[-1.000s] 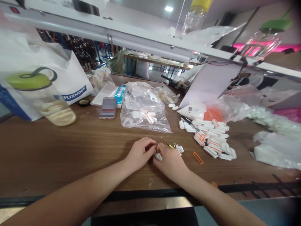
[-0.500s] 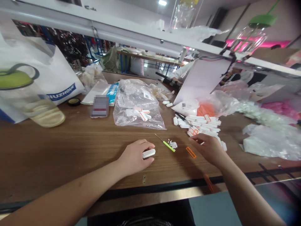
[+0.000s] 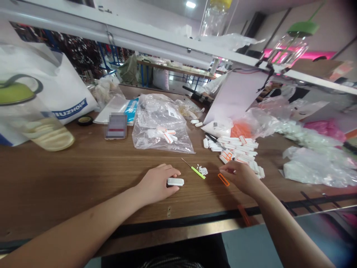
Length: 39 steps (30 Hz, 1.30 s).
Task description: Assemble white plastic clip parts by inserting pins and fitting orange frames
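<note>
My left hand (image 3: 157,185) rests on the wooden table, closed on a white connector housing (image 3: 175,182) whose rows of small holes face me. Just above the table, my right hand (image 3: 242,178) has its thumb and forefinger slightly apart, with no held thing visible. Its fingertips are close to the upper end of a thin orange rectangular frame (image 3: 223,179); contact cannot be made out. Between my hands lie a thin pick with a lime-green handle (image 3: 198,172) and a small heap of white bits (image 3: 202,170). Beyond my right hand is a pile of white housings (image 3: 237,147), a few with orange frames.
A clear plastic bag (image 3: 161,119) with a few housings on it lies at the middle back, with a phone (image 3: 115,126) beside it. A green-lidded jar (image 3: 50,128) stands left. Clear bags (image 3: 315,167) are heaped right. A white shelf beam (image 3: 156,35) crosses above.
My right hand has come from the edge of the pile towards the orange frame and lower. The housing in my left hand has turned so its holed face shows. The view has shifted slightly.
</note>
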Tool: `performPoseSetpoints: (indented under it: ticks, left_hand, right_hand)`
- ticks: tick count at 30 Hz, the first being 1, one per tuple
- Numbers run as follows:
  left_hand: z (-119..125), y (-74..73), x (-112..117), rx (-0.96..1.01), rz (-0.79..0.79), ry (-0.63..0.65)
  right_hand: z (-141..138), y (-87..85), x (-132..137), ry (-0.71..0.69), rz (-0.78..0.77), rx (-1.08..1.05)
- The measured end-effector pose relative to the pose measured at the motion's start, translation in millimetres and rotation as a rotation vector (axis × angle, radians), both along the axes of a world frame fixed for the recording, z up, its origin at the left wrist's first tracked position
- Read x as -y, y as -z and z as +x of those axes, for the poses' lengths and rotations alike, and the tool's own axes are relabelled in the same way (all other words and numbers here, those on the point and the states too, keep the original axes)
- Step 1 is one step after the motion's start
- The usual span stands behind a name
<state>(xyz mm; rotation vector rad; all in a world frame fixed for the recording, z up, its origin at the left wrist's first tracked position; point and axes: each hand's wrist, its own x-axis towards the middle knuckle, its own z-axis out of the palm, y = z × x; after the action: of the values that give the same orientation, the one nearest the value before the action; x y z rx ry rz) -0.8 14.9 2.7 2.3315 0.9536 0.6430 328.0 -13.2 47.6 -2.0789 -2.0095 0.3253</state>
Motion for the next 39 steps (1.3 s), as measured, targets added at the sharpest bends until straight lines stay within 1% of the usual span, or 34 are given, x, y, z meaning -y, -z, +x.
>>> performPoseSetpoints:
  ticks: [2,4,7,11,15,18,22,24,28,31,34,39]
  left_hand:
    - [0,-0.7,0,-0.011,-0.005,0.006]
    - [-1,-1.1,0,-0.020,0.000,0.010]
    - [-1,-0.8,0,-0.024,0.019,0.001]
    - [-1,-0.5,1,-0.034,0.026,-0.003]
    - [-1,-1.8,1,-0.029,0.027,0.002]
    - [0,-2.9,0,-0.018,0.020,-0.003]
    - [0,-3.1,0,-0.029,0.019,-0.004]
    - [-1,-2.8,1,-0.041,0.027,-0.003]
    - [0,-2.8,1,-0.066,0.030,-0.009]
    - [1,-2.6,2,-0.067,0.027,-0.008]
    - [1,-2.4,3,-0.062,0.012,-0.014]
    - [-1,-4.6,6,-0.086,-0.040,-0.011]
  right_hand:
    - [-5,3.0,-6,-0.012,0.021,-0.006]
    - [-13,7.3,-12,-0.060,0.028,-0.033]
    - [-28,12.7,-17,-0.127,-0.001,-0.101]
    - [-38,17.1,-17,-0.098,-0.043,-0.139]
    - [-34,24.7,-15,-0.094,-0.053,-0.180]
    - [-28,30.0,-15,-0.095,-0.015,-0.150]
    - [-23,31.1,-15,-0.092,-0.001,-0.101]
    - [-24,31.1,-15,-0.093,0.015,-0.114]
    - [-34,34.5,-15,-0.124,0.067,-0.222]
    - [-37,36.8,-15,-0.151,0.066,-0.236]
    - [-30,33.7,-14,-0.147,0.044,-0.202]
    - [-8,21.5,-19,-0.074,0.014,-0.185]
